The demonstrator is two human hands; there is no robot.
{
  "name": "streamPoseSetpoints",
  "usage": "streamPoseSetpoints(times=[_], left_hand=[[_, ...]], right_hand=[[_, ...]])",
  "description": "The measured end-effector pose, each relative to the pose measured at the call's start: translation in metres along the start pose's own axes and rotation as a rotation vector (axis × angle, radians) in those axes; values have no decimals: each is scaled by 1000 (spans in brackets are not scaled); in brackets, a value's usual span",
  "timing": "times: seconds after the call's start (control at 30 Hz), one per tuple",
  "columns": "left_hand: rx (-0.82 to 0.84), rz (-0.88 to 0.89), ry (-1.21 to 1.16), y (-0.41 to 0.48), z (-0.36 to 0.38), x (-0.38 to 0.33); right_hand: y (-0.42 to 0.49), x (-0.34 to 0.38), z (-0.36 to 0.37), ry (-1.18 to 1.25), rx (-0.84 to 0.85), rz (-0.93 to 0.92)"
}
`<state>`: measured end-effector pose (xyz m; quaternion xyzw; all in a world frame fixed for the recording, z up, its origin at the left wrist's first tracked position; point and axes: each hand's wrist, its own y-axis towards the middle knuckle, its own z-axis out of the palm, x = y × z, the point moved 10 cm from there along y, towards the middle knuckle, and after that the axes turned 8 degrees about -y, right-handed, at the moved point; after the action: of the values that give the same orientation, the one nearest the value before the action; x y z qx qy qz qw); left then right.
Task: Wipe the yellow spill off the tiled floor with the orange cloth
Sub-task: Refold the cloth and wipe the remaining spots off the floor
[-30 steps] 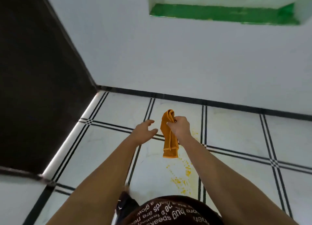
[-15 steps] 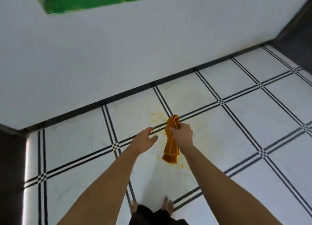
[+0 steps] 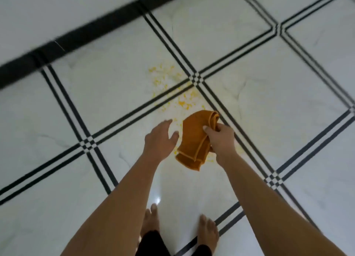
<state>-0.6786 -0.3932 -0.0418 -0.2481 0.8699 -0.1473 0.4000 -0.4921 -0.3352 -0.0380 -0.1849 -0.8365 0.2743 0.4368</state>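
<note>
An orange cloth (image 3: 194, 140) hangs folded from my right hand (image 3: 221, 138), which grips its upper end above the floor. Just left of the cloth, my left hand (image 3: 160, 140) is spread with fingers apart and holds nothing. The yellow spill (image 3: 169, 86) is scattered in flecks over white tiles beyond my hands, across a black-lined tile joint. More yellow specks show under and beside the hanging cloth. The white tiled floor (image 3: 278, 105) has triple black lines between tiles.
My bare feet (image 3: 208, 229) stand on the tile below my arms. A black skirting strip (image 3: 76, 38) runs along the base of a white wall at the upper left. Tiles extend right and left.
The view has tilted down and closer to the floor, so the spill now looks larger. The cloth has swung more slanted in my right hand. Both hands keep the same spacing.
</note>
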Motion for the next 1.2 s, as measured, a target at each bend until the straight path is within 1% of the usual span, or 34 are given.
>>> streamPoseSetpoints(times=[0.07,0.1,0.17,0.2,0.27,0.3,0.33,0.43,0.53,0.6,0.67,0.7,0.73,0.8,0.83,0.87,0.9,0.93,0.97,1.0,1.03,1.07,1.1,1.13,1.17,1.2], left_hand=[[-13,34,39,33,43,44],[-9,57,86,49,65,67],[28,117,249,74,110,113],[37,150,322,83,127,131],[-6,195,396,95,146,159],[-26,223,416,102,151,168],[-39,260,439,109,154,174],[-78,400,525,131,158,181],[-142,417,496,148,146,184],[-164,398,480,150,142,187],[-152,404,502,145,150,182],[-143,400,509,142,156,178],[-139,400,514,139,162,174],[-125,413,530,136,176,164],[-113,416,536,137,183,159],[-109,415,534,138,187,157],[-112,419,531,138,188,155],[-116,440,532,137,188,153],[-115,484,536,137,190,145],[-112,523,545,137,193,138],[-108,551,548,137,199,130],[-105,561,548,138,204,124],[-107,560,546,141,207,119],[-90,578,549,141,216,110],[-82,596,559,144,222,104],[-72,606,569,145,227,101]], right_hand=[[44,-57,28,-39,5,0],[64,-78,42,-127,-12,-48],[99,-110,78,-416,-81,-221],[111,-119,101,-579,-86,-321],[126,-144,151,-861,-51,-427],[135,-155,170,-942,-65,-464],[142,-157,183,-981,-94,-507],[178,-133,202,-1002,-239,-597],[192,-111,205,-971,-293,-593],[163,-131,201,-962,-322,-654],[134,-174,182,-1042,-285,-701],[137,-187,164,-1072,-295,-701],[153,-192,144,-1074,-320,-653],[196,-175,111,-1007,-421,-435],[209,-167,108,-958,-440,-331],[210,-159,115,-928,-442,-317],[199,-156,128,-920,-430,-380],[182,-161,144,-946,-393,-483],[162,-177,149,-991,-367,-567],[144,-197,140,-1009,-342,-588],[140,-215,117,-1004,-359,-559],[148,-229,92,-989,-402,-490],[169,-232,67,-959,-455,-380],[188,-236,40,-895,-515,-227],[208,-228,29,-833,-524,-113],[219,-221,30,-810,-514,-58]])
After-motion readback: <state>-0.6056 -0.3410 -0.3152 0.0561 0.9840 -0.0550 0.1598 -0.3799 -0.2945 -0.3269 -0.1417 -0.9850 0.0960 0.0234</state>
